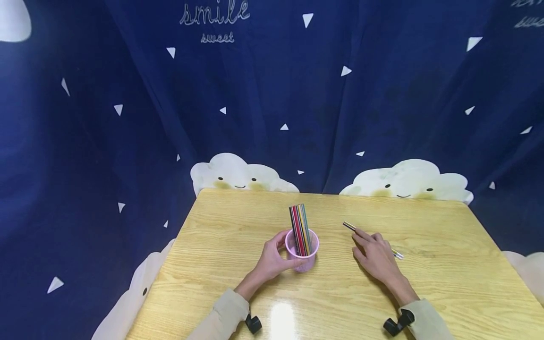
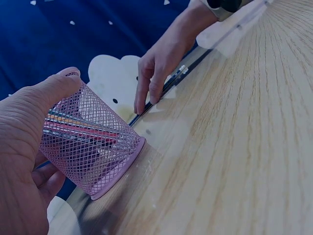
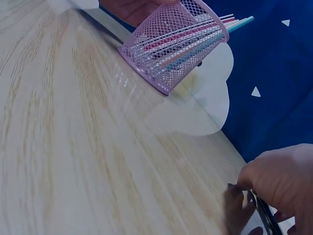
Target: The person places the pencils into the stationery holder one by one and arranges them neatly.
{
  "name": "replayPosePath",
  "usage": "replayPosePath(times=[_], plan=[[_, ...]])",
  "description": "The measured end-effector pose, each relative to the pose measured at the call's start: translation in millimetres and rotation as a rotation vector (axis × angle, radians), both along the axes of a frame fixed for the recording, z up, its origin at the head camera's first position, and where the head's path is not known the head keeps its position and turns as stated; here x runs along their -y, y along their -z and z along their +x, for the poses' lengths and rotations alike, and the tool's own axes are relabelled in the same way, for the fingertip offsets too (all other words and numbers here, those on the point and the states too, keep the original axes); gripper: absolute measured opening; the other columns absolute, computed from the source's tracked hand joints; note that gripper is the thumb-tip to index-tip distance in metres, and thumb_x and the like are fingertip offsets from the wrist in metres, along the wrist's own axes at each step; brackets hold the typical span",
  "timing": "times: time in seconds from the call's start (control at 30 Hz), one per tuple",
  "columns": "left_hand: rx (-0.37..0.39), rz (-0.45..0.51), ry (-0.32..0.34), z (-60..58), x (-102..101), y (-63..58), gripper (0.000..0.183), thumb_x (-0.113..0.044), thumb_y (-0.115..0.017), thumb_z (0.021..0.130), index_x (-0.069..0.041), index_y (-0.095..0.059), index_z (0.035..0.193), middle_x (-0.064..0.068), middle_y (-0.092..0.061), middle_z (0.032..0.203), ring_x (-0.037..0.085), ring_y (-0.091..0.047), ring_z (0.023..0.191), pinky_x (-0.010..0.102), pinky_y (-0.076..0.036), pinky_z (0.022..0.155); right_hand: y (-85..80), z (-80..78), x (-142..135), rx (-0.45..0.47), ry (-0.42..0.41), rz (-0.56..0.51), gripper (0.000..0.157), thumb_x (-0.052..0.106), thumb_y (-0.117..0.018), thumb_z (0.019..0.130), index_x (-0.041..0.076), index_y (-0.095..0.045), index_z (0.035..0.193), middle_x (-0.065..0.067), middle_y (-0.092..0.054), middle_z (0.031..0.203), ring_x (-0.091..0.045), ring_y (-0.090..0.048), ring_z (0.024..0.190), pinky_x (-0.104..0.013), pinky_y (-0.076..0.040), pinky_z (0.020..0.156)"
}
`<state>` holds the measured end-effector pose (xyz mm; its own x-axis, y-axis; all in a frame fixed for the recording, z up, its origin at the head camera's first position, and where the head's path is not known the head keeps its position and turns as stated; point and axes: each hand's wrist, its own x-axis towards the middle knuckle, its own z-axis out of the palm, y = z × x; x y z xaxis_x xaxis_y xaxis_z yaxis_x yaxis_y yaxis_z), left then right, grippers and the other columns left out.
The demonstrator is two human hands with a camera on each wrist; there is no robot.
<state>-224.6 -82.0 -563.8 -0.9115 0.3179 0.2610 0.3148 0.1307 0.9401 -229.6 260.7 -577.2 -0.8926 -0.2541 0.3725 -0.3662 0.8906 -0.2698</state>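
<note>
My left hand (image 1: 272, 259) grips a pink mesh pen cup (image 1: 306, 265) round its side, thumb and fingers on opposite sides. The cup stands upright on the table, holding a bundle of pencils (image 1: 300, 229) in black, red, yellow and teal that lean toward the back. To the right, a few dark pencils (image 1: 349, 226) lie slantwise on the tabletop, with pale ends (image 1: 398, 254) showing past my right hand (image 1: 376, 257). That hand lies low over their middle and hides it. Its fingertips (image 2: 140, 108) reach down at the pencils, while the thumb stands apart from them.
The light wooden table (image 1: 221, 217) reaches back to a dark blue curtain (image 1: 263, 85) printed with white clouds and triangles. A glare spot (image 1: 282, 321) shows near the front. Black camera mounts (image 1: 253, 324) sit at both beige sleeves (image 1: 225, 314).
</note>
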Motion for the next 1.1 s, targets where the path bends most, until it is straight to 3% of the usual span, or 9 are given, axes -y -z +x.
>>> replayPosePath(times=[0.63,0.9,1.1], plan=[[-0.003,0.021,0.009,0.3,0.0,-0.1,0.084,-0.015,-0.097,0.072,-0.008,-0.057,0.146,0.005,-0.069,0.137,0.025,-0.064,0.127,0.046,-0.05,0.112,-2.5,3.1,4.1,0.0,0.009,-0.032,0.035,0.014,-0.067,0.095,0.004,-0.073,0.128,-0.02,-0.067,0.136,-0.039,-0.056,0.104,-0.049,-0.041,0.074],[0.007,0.04,0.011,0.0,-1.5,-0.3,0.085,-0.007,-0.095,0.072,-0.004,-0.055,0.146,0.011,-0.068,0.138,0.034,-0.063,0.128,0.056,-0.047,0.113,-3.2,1.8,3.6,-0.019,-0.024,0.036,0.034,0.014,-0.066,0.096,0.006,-0.074,0.128,-0.015,-0.07,0.132,-0.034,-0.055,0.101,-0.046,-0.039,0.072],[0.015,0.015,0.008,2.8,-3.9,-8.4,0.085,-0.002,-0.093,0.073,0.005,-0.052,0.147,0.021,-0.065,0.139,0.04,-0.061,0.129,0.06,-0.045,0.114,-7.5,2.0,-0.2,-0.013,-0.09,0.102,0.04,0.005,-0.065,0.092,0.008,-0.073,0.131,-0.013,-0.069,0.133,-0.032,-0.056,0.102,-0.041,-0.037,0.069]])
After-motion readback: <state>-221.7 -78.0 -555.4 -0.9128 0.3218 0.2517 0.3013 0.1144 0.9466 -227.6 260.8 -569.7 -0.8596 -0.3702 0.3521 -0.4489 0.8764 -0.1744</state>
